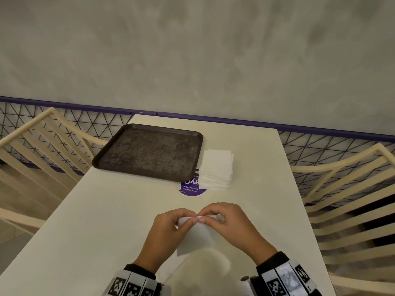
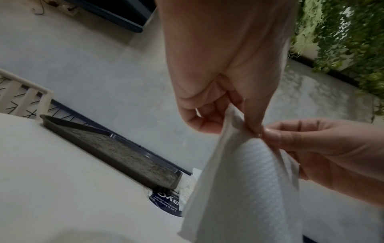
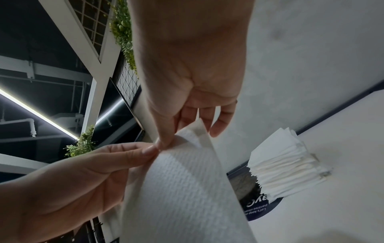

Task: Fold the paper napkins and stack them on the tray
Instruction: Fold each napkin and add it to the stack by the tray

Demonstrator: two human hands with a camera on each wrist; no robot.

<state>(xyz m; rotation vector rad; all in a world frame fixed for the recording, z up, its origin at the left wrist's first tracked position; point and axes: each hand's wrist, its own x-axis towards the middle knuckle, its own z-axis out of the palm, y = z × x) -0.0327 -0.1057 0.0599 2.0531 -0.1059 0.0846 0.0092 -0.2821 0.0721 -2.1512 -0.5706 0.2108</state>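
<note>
Both hands hold one white embossed paper napkin (image 1: 197, 236) above the near middle of the table. My left hand (image 1: 171, 226) pinches its top edge from the left, and my right hand (image 1: 224, 218) pinches the same edge from the right, thumbs almost touching. The napkin (image 2: 245, 180) hangs down from the pinch, as the right wrist view also shows the napkin (image 3: 182, 180). A stack of white napkins (image 1: 217, 169) lies beyond, right of the dark brown tray (image 1: 147, 153). The tray holds nothing.
The cream table (image 1: 96, 210) carries a round purple sticker (image 1: 191, 189) partly under the tray and the stack. Cream slatted chairs (image 1: 342, 199) stand on both sides. A purple rail with wire mesh (image 1: 320, 129) runs behind the table.
</note>
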